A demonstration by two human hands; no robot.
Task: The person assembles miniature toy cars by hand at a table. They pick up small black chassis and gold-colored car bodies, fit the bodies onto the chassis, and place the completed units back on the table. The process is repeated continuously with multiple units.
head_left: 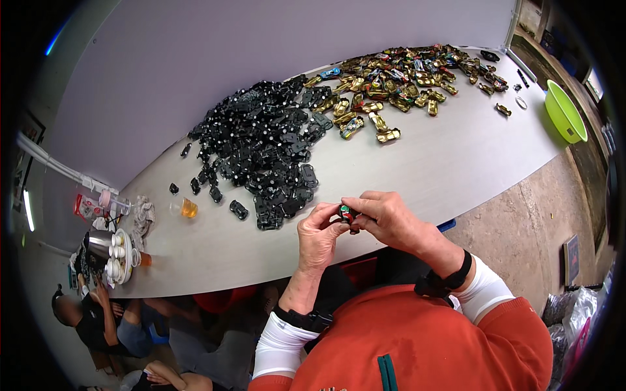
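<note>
Between the fingertips of both hands, over the table's front edge, is a small toy car [346, 212] with green, red and dark parts. My left hand [318, 229] pinches it from the left, thumb and forefinger closed on it. From the right, my right hand [385, 218] grips the same car; its fingers partly cover it. Beyond my hands lies a big heap of black toy car chassis [267, 140] with small wheels. Farther right, gold and coloured toy car bodies [391, 81] are piled along the wall.
A lime green basin [565, 112] stands at the table's right end. Toward the left are a cup of amber drink [188, 208], a crumpled cloth [143, 218] and a tray of white cups [119, 254]. Other people [98, 319] sit at the lower left.
</note>
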